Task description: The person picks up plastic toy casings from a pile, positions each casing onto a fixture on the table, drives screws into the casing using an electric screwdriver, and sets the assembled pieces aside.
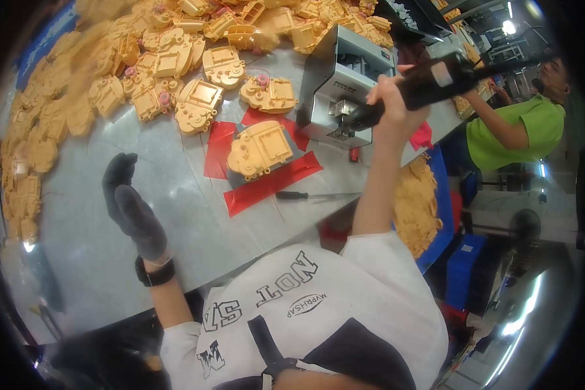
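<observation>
My right hand (393,107) is wrapped round a black electric screwdriver (429,84), with its front end by the metal outlet of a grey screw feeder (320,88). In a dark grey glove, my left hand (136,214) hovers at the table's left side, fingers stretched out and nothing in it. Between the hands, a yellow plastic housing (260,153) lies on a grey pad, edged by strips of red tape (273,184). A screwdriver with a dark handle (292,195) rests on the table just in front of it.
Many yellow housings (198,104) are heaped along the far and left parts of the metal table (175,195). To the right, a blue bin (442,195) holds more yellow parts. A person in a green shirt (520,133) works beyond it. A cable trails from the electric screwdriver.
</observation>
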The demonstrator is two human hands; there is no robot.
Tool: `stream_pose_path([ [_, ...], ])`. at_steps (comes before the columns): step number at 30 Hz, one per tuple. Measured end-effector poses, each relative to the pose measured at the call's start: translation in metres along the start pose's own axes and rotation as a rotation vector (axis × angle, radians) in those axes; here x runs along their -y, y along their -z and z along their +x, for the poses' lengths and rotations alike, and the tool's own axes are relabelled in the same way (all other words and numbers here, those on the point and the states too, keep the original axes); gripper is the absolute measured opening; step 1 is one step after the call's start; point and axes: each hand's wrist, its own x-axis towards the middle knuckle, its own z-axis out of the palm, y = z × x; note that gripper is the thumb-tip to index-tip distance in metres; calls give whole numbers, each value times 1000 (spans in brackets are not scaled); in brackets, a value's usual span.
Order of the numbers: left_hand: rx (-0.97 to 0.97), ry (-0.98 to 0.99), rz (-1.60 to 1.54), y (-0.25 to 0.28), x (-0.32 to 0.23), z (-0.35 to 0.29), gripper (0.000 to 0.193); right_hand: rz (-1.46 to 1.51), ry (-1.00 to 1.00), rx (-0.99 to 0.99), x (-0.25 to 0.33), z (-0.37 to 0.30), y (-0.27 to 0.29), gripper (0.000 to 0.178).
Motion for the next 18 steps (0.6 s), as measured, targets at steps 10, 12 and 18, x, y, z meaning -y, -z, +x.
stream_pose_path([
  [10,45,71,65,-7,10,-19,54,456,-145,211,28,-55,-16,37],
  [12,57,84,58,-6,13,-21,53,406,-105,282,35,-62,-41,38],
  [18,64,128,91,-3,16,-25,57,319,-97,360,21,-56,-101,39],
])
